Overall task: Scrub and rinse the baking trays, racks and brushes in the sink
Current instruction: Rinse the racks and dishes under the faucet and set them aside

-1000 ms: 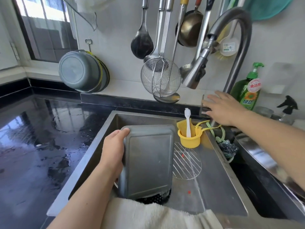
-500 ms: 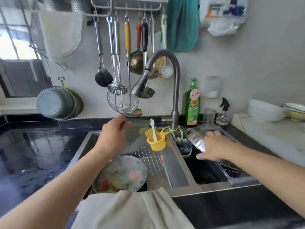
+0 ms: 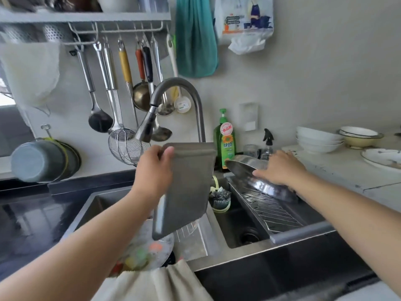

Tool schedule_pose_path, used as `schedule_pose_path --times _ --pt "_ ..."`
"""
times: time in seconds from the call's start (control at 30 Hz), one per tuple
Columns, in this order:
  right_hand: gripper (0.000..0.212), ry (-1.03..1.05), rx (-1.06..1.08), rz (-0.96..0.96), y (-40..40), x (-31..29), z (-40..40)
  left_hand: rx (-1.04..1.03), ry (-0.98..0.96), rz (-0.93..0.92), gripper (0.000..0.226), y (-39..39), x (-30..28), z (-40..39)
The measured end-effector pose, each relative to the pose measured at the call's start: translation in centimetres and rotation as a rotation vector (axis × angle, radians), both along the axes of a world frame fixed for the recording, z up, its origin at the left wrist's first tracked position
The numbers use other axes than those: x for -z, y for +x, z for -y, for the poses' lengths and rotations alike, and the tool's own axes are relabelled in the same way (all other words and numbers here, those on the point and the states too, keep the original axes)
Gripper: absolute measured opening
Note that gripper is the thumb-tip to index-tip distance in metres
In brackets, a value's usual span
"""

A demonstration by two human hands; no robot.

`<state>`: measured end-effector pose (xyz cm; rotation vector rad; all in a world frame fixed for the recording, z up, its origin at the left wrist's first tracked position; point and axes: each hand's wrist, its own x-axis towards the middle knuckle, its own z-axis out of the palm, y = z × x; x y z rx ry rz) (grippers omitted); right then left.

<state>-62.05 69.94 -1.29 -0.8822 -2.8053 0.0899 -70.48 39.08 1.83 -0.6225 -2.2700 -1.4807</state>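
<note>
Lifted since before, baking tray (image 3: 186, 187) hides gripping left-hand fingers (image 3: 168, 152); right fingers (image 3: 260, 172) straight.

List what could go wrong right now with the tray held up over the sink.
1. The left hand grips the grey rectangular metal baking tray by one top corner only; if wet, it might slip onto the glass lid below.
2. The tilted shiny steel pan under the right hand could slide off the drain rack.
</note>
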Motion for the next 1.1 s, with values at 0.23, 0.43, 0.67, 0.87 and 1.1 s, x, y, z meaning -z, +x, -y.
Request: schedule_pose_path --times 0.23,0.43,0.67,0.87,1.1 --pt "0.061 -0.064 -0.02 -0.035 -0.1 -1.5 -0.8 -0.077 0.595 0.581 0.017 -5.0 -0.9 -2.0" --pt "0.058 -0.084 -0.023 -0.021 -0.6 -1.8 -1.5 0.051 0.783 0.994 0.02 -6.7 1.8 -4.7" --pt "0.067 -0.095 -0.012 -0.024 -0.8 -1.4 -2.2 0.174 0.69 1.15 0.022 -6.0 6.4 -14.3" --pt "0.07 -0.077 -0.011 0.004 -0.3 -1.0 -2.0 0.307 -0.008 0.873 0.017 -3.1 9.6 -18.4" --pt "0.077 0.025 -0.024 0.164 0.7 2.5 2.1 0.243 -0.682 0.43 0.031 -4.5 11.4 -14.3"
